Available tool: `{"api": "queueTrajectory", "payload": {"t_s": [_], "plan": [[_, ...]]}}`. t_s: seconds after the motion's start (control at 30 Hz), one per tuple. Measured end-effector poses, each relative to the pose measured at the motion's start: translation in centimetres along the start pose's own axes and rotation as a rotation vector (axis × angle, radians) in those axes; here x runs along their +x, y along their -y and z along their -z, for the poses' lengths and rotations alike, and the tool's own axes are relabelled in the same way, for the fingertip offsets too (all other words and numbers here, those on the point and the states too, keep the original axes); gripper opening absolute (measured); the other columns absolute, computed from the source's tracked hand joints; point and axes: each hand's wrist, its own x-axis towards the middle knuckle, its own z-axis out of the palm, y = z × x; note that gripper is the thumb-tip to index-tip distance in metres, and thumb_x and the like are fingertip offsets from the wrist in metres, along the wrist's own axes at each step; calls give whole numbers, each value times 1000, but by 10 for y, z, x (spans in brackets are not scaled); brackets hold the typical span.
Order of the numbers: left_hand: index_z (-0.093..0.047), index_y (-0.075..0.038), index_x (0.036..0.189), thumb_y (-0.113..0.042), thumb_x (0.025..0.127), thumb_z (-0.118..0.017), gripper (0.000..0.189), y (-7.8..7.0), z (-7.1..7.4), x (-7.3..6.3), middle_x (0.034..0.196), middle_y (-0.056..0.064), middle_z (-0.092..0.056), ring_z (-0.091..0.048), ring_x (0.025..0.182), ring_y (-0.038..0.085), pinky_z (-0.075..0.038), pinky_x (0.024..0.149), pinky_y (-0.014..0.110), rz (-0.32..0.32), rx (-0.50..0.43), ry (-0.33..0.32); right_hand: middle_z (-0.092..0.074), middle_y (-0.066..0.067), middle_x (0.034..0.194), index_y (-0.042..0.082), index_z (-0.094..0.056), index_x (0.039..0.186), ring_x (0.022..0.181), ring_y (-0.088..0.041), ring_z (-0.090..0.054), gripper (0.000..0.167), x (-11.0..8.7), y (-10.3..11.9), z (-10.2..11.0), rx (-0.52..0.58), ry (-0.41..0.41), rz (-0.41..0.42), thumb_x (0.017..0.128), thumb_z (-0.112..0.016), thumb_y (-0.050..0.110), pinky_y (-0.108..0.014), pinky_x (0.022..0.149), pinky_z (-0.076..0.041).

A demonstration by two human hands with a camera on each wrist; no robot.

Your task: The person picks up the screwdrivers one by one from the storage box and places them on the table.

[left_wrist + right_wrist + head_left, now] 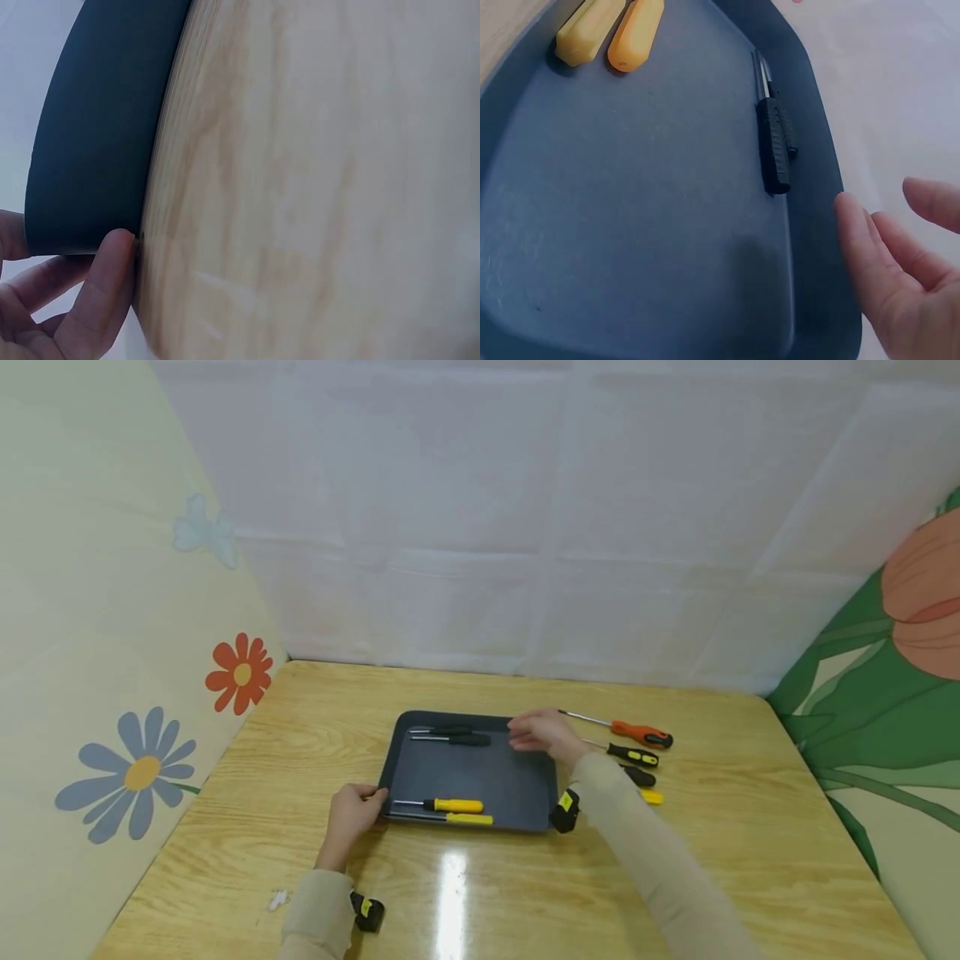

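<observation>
A dark grey tray (517,785) lies on the wooden table. My left hand (355,817) grips its near left corner, thumb by the rim; the left wrist view shows fingers against the tray's outer wall (97,142). Over the far right part of the tray is my right hand (546,732), fingers fairly straight, holding nothing. In the right wrist view its fingertips (849,210) are beside the far rim; whether they touch it I cannot tell. Two black-handled screwdrivers (468,740) lie along the tray's far side. Two yellow-handled screwdrivers (459,806) lie along its near side.
Right of the tray lie an orange-and-black screwdriver (641,733), a black-and-yellow one (633,755), a black handle (639,777) and a yellow handle (652,797), the last two partly behind my right arm. A small white scrap (278,900) lies at the near left. A white sheet hangs behind.
</observation>
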Motion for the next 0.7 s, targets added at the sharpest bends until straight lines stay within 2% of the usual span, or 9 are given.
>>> {"api": "queueTrajectory", "payload": {"t_s": [0.37, 0.57, 0.7], "plan": [[-58, 18, 105, -4, 86, -55, 29, 1, 0, -1, 90, 33, -61, -63, 51, 23, -53, 47, 31, -1, -11, 5, -64, -22, 88, -17, -56, 107, 69, -21, -64, 26, 10, -6, -15, 7, -36, 5, 85, -56, -2, -32, 67, -55], [-58, 18, 105, -4, 87, -55, 29, 0, 2, -2, 86, 31, -62, -63, 50, 23, -53, 47, 31, -16, -1, 11, -60, -30, 97, -18, -56, 106, 70, -22, -64, 26, 11, -6, -21, 2, -36, 13, 84, -56, -5, -34, 71, -54], [-58, 18, 105, -4, 86, -55, 29, -1, 2, -2, 86, 31, -62, -63, 51, 24, -53, 47, 31, -18, -2, 13, -60, -30, 101, -18, -57, 106, 71, -22, -64, 26, 13, -8, -24, -14, -45, 6, 83, -56, -6, -34, 71, -54]]}}
